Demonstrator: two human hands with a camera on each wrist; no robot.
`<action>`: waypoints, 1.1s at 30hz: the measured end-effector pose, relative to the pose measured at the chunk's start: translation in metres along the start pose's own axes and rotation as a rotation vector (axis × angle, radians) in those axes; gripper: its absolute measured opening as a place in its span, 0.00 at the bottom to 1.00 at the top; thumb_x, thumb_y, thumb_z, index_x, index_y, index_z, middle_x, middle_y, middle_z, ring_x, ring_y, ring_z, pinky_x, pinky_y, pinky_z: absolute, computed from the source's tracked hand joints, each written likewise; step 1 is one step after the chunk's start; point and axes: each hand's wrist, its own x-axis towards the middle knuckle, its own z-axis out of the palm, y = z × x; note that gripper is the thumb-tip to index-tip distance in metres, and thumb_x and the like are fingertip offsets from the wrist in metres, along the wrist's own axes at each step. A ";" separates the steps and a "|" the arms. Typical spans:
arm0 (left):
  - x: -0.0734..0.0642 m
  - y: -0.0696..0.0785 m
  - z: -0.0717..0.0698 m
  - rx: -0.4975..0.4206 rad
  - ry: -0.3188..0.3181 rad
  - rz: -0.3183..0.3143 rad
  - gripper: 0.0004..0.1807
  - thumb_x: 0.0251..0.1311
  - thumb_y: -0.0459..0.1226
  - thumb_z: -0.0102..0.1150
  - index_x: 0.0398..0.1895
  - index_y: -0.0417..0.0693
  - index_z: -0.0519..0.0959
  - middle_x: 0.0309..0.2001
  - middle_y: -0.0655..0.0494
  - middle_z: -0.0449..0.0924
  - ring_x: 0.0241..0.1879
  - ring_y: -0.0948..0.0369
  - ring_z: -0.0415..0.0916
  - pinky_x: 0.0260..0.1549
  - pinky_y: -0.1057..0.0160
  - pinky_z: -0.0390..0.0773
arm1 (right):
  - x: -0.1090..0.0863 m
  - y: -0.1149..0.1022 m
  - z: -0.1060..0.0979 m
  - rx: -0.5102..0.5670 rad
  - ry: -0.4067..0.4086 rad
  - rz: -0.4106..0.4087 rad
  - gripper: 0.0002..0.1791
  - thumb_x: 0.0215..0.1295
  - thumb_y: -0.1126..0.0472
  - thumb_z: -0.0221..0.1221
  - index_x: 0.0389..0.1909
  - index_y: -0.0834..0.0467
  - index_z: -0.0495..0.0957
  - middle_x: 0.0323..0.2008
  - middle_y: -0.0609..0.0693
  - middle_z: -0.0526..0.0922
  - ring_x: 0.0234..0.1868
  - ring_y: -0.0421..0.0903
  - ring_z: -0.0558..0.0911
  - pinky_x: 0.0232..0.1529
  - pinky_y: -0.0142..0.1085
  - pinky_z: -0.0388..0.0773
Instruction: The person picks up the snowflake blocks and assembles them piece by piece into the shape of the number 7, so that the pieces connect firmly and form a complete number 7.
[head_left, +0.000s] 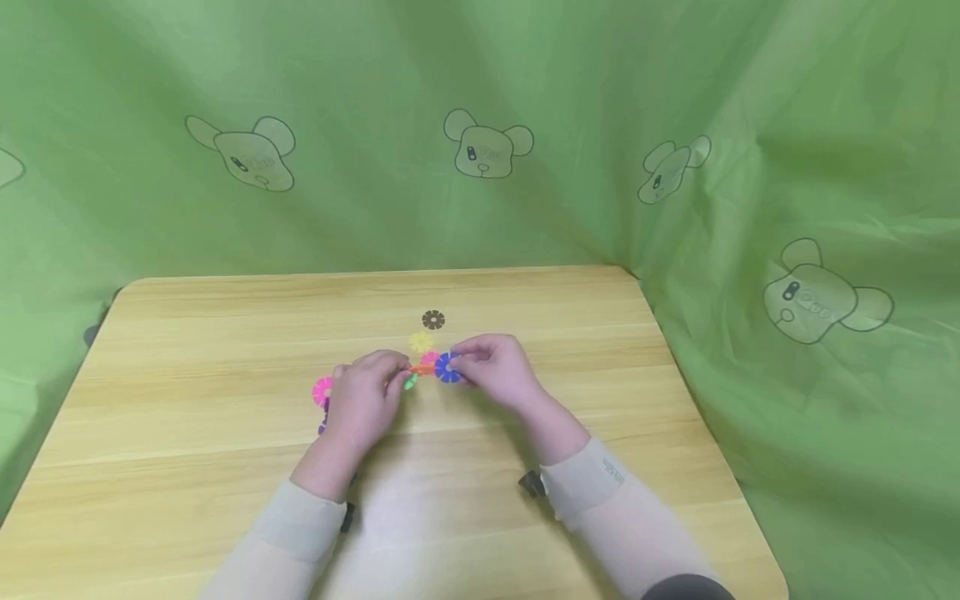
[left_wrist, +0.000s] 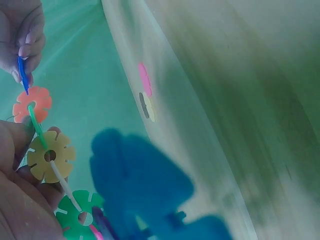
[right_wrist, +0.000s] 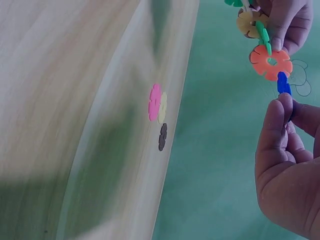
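My left hand holds a chain of slotted plastic flower discs between thumb and fingers. In the left wrist view the chain runs from an orange disc through an edge-on green one to a yellow disc, a white one and another green disc. Its pink disc and purple pieces show left of that hand in the head view. My right hand pinches a blue disc, whose edge meets the orange disc's rim in the right wrist view. Both hands are over the table.
On the wooden table lie a loose pink disc, a pale yellow disc and a brown disc, beyond the hands. Green cloth with bear drawings hangs behind and at the sides. A blurred blue shape looms near the left wrist lens.
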 end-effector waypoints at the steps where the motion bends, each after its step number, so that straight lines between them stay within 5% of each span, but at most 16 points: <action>1: 0.000 0.000 0.000 0.002 0.002 0.007 0.08 0.71 0.38 0.67 0.48 0.45 0.87 0.53 0.49 0.89 0.54 0.48 0.85 0.54 0.41 0.75 | 0.000 0.001 0.001 -0.001 -0.001 0.002 0.12 0.67 0.71 0.68 0.50 0.69 0.85 0.38 0.58 0.90 0.34 0.48 0.89 0.48 0.57 0.88; 9: -0.001 0.002 0.000 0.013 0.024 0.047 0.08 0.70 0.38 0.68 0.48 0.46 0.87 0.53 0.49 0.89 0.53 0.48 0.86 0.52 0.43 0.75 | -0.001 0.001 0.003 0.000 -0.007 -0.008 0.12 0.67 0.71 0.68 0.50 0.69 0.85 0.36 0.57 0.90 0.32 0.48 0.88 0.43 0.51 0.90; 24: -0.003 -0.002 0.000 -0.011 0.103 0.221 0.07 0.63 0.36 0.73 0.43 0.47 0.89 0.51 0.51 0.90 0.48 0.49 0.86 0.48 0.44 0.77 | -0.012 -0.002 0.004 0.053 0.032 -0.048 0.08 0.65 0.75 0.67 0.44 0.71 0.85 0.37 0.61 0.90 0.29 0.45 0.87 0.36 0.39 0.90; 33: -0.006 -0.001 0.008 0.000 0.207 0.334 0.08 0.59 0.35 0.75 0.40 0.46 0.88 0.47 0.50 0.91 0.43 0.50 0.86 0.42 0.46 0.77 | -0.020 -0.003 0.008 0.091 0.044 -0.050 0.08 0.64 0.77 0.66 0.44 0.73 0.84 0.37 0.64 0.90 0.28 0.45 0.87 0.34 0.37 0.90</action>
